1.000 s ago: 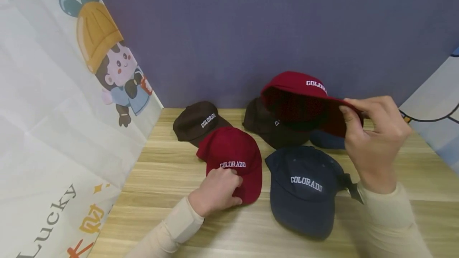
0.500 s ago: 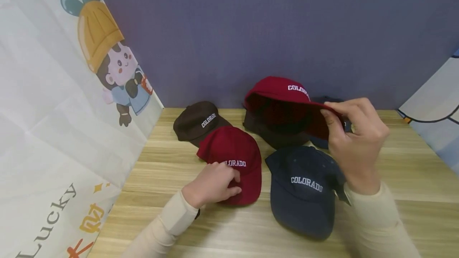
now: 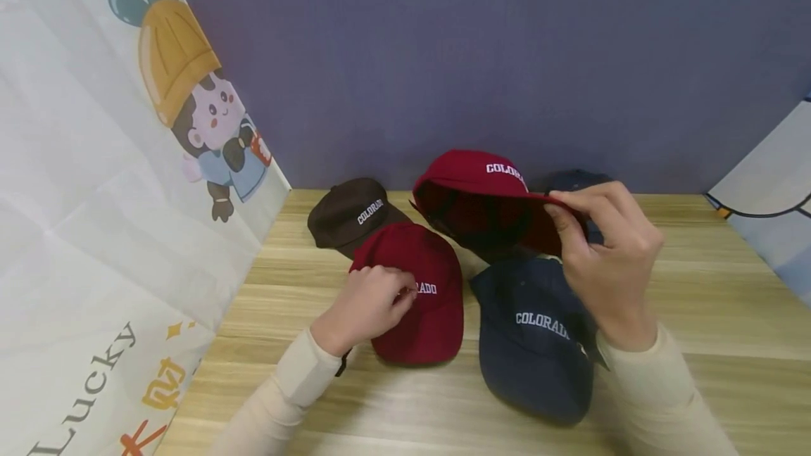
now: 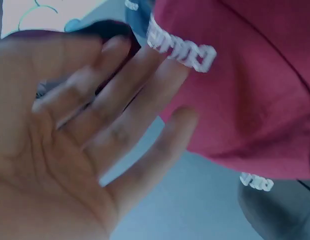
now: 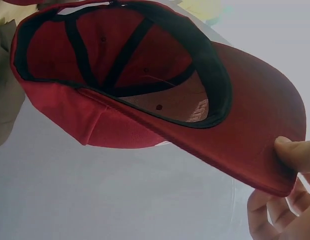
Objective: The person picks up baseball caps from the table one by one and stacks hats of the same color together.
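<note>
My right hand (image 3: 611,255) pinches the brim edge of a red baseball cap (image 3: 465,171), thumb on the underside. The cap hangs tilted, its dark inner band and hollow facing me; the right wrist view shows the whole underside of its brim (image 5: 260,100). Over a second red cap (image 3: 424,252) that lies on the table, my left hand (image 3: 364,301) hovers and covers part of its COLORADO lettering. In the left wrist view the fingers (image 4: 150,110) are loosely extended beside that cap's lettered front, with nothing held.
A brown cap (image 3: 342,213) lies at the back left, partly under the lower red cap. One navy cap (image 3: 532,364) sits front right; another navy cap (image 3: 579,180) is at the back, half hidden. The raised red cap mostly hides a dark cap. A purple-blue panel (image 3: 494,55) rises behind.
My right hand has carried the raised red cap leftward and lower, over the dark cap at the back. My left hand has drawn back from the other red cap's brim toward its left side.
</note>
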A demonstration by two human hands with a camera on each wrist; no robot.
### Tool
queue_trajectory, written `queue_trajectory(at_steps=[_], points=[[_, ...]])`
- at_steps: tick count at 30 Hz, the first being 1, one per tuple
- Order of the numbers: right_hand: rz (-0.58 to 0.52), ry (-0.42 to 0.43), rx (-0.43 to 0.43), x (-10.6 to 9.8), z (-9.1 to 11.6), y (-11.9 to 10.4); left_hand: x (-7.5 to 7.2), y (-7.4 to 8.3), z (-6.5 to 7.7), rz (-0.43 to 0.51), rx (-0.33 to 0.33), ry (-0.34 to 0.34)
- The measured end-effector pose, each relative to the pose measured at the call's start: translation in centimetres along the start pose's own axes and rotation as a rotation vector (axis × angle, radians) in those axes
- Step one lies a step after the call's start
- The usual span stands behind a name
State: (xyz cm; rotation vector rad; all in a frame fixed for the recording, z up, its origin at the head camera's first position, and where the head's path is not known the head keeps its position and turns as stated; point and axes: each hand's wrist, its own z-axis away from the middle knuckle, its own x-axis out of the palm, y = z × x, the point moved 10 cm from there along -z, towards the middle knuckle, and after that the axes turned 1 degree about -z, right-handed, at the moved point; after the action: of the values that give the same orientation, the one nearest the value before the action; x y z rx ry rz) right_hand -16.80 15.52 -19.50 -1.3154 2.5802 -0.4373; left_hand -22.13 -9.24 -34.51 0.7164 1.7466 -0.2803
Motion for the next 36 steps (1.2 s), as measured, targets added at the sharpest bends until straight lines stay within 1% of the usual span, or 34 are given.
queue_trajectory(at_steps=[3, 5, 7, 8, 10, 12, 14, 16, 20, 23, 25, 30, 36], points=[[-0.007, 0.001, -0.007, 0.1, 0.1, -0.4, -1.6, -1.8, -0.2, 0.012, -0.062, 0.142], [-0.017, 0.007, -0.013, 0.1, 0.1, -0.7, -2.4, -3.3, -0.3, 0.057, -0.120, 0.227], [-0.025, 0.005, -0.021, 0.1, 0.2, -0.9, -2.8, -5.0, -0.2, 0.100, -0.193, 0.301], [-0.027, 0.004, -0.026, 0.1, 0.2, -1.1, -2.9, -5.8, -0.1, 0.122, -0.228, 0.328], [-0.034, 0.001, -0.037, 0.2, 0.3, -1.4, -2.9, -7.2, 0.0, 0.159, -0.277, 0.377], [-0.041, -0.005, -0.046, 0.3, 0.4, -1.6, -2.7, -8.5, 0.1, 0.175, -0.319, 0.397], [-0.051, -0.006, -0.056, 0.4, 0.4, -1.9, -2.2, -9.4, 0.2, 0.194, -0.344, 0.394], [-0.059, -0.016, -0.063, 0.5, 0.6, -2.1, -1.6, -10.1, 0.2, 0.210, -0.361, 0.373], [-0.064, -0.051, -0.084, 1.0, 1.0, -2.4, -0.1, -11.1, 0.0, 0.208, -0.376, 0.285], [-0.071, -0.079, -0.099, 1.5, 1.3, -2.6, 1.0, -11.6, -0.1, 0.190, -0.372, 0.216], [-0.079, -0.088, -0.106, 1.7, 1.4, -2.6, 1.5, -11.9, -0.1, 0.187, -0.366, 0.190], [-0.092, -0.076, -0.123, 1.8, 1.6, -2.9, 2.1, -12.2, -0.1, 0.182, -0.357, 0.167], [-0.085, -0.053, -0.144, 1.1, 1.5, -3.4, 2.6, -12.4, -0.2, 0.175, -0.372, 0.149]])
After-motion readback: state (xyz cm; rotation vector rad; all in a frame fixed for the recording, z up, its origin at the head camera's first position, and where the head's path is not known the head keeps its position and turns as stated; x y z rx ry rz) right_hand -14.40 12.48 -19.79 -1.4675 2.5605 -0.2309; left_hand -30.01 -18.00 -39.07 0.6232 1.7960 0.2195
